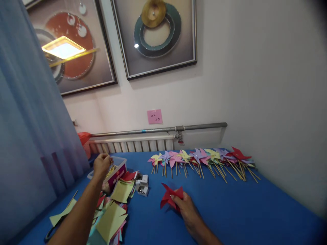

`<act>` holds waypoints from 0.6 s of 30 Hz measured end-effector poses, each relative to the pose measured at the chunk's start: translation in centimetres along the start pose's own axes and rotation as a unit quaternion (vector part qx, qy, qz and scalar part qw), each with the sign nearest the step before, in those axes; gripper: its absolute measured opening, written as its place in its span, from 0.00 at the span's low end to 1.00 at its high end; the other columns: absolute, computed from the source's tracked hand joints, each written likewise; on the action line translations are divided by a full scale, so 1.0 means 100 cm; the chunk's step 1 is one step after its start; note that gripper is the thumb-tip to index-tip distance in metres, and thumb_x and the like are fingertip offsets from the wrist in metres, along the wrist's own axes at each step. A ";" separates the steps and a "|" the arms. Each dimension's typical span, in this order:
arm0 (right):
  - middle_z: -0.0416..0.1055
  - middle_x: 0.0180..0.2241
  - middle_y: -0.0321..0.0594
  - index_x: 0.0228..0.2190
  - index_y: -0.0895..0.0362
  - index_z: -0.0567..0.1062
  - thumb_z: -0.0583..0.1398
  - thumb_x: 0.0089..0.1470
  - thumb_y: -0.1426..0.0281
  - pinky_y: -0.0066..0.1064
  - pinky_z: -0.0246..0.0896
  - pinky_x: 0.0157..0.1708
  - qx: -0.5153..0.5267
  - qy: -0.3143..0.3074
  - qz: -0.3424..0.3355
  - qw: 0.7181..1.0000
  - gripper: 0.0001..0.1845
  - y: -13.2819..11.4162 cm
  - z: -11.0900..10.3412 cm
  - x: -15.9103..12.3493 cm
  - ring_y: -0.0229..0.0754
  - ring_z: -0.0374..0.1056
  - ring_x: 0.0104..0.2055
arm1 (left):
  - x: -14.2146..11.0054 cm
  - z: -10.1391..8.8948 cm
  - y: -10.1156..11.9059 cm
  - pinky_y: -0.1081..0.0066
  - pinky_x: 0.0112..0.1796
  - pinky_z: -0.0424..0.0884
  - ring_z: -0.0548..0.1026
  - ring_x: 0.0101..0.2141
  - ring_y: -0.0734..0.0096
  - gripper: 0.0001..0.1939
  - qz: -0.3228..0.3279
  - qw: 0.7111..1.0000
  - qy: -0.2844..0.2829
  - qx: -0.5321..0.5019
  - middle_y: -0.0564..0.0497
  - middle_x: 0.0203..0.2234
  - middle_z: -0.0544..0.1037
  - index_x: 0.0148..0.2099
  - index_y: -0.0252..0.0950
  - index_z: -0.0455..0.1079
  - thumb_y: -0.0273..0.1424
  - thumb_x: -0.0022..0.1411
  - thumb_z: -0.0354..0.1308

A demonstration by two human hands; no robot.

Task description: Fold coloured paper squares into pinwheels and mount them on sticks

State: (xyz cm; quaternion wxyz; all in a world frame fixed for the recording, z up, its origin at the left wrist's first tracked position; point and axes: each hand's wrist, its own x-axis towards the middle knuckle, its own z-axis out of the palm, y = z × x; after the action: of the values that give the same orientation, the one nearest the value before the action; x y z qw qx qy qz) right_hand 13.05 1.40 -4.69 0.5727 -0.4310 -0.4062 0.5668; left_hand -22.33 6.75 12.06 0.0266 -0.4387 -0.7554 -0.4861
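Note:
My right hand pinches a red paper pinwheel at its centre, thumb on top, above the blue table cover. Over at the left, my left hand is closed at a clear plastic box that holds thin wooden sticks. One stick pokes up from the fingers of that hand; its lower part is hidden. Beside the box lie cut paper sheets in yellow, red and other colours. A small white open box with shiny little pieces inside sits between my hands.
Several finished pinwheels on sticks lie in a row along the table's far edge. Scissors are partly covered by yellow paper at lower left. A blue curtain hangs at the left; a radiator and pipe stand behind the table.

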 end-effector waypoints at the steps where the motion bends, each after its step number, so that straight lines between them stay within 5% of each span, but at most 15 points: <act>1: 0.73 0.21 0.31 0.28 0.54 0.79 0.69 0.42 0.62 0.30 0.58 0.28 0.004 0.001 0.001 1.000 0.11 -0.001 0.000 0.000 0.38 0.65 0.24 | -0.012 0.005 0.006 0.71 0.32 0.70 0.76 0.27 0.66 0.10 0.002 1.000 -0.011 -0.024 0.51 0.24 0.79 0.37 0.35 0.73 0.32 0.54 0.55; 5: 0.73 0.22 0.31 0.29 0.55 0.79 0.71 0.40 0.62 0.30 0.62 0.29 0.028 0.009 0.010 1.000 0.13 -0.001 0.000 0.000 0.38 0.67 0.25 | -0.090 0.040 0.025 0.72 0.28 0.67 0.71 0.23 0.69 0.10 -0.019 0.950 -0.150 -0.274 0.54 0.22 0.75 0.36 0.37 0.72 0.36 0.52 0.56; 10: 0.74 0.23 0.33 0.29 0.55 0.78 0.73 0.39 0.60 0.31 0.64 0.28 0.059 0.020 0.004 0.998 0.17 0.000 -0.007 0.005 0.39 0.68 0.24 | -0.188 0.082 0.031 0.71 0.29 0.59 0.68 0.23 0.67 0.04 0.008 0.935 -0.243 -0.258 0.55 0.18 0.71 0.27 0.40 0.69 0.32 0.53 0.58; 13: 0.77 0.25 0.35 0.32 0.55 0.79 0.74 0.38 0.59 0.32 0.67 0.31 0.065 0.017 0.001 0.998 0.19 -0.001 -0.010 0.005 0.41 0.70 0.27 | -0.212 0.086 0.031 0.70 0.32 0.57 0.70 0.26 0.65 0.08 0.051 0.937 -0.261 -0.227 0.53 0.20 0.73 0.26 0.41 0.70 0.31 0.58 0.60; 18: 0.76 0.25 0.35 0.32 0.56 0.80 0.74 0.39 0.59 0.31 0.66 0.30 0.041 0.005 -0.005 0.999 0.19 -0.002 -0.011 0.005 0.40 0.70 0.27 | -0.217 0.082 0.034 0.69 0.32 0.55 0.69 0.24 0.64 0.13 0.064 0.939 -0.271 -0.201 0.53 0.19 0.72 0.24 0.42 0.71 0.33 0.62 0.61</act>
State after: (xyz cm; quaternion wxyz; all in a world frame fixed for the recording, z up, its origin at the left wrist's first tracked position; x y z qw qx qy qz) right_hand 14.15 1.86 -4.85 0.5945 -0.4077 -0.3818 0.5784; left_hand -3.53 -0.39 0.03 -0.2363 -0.5975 -0.5908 -0.4879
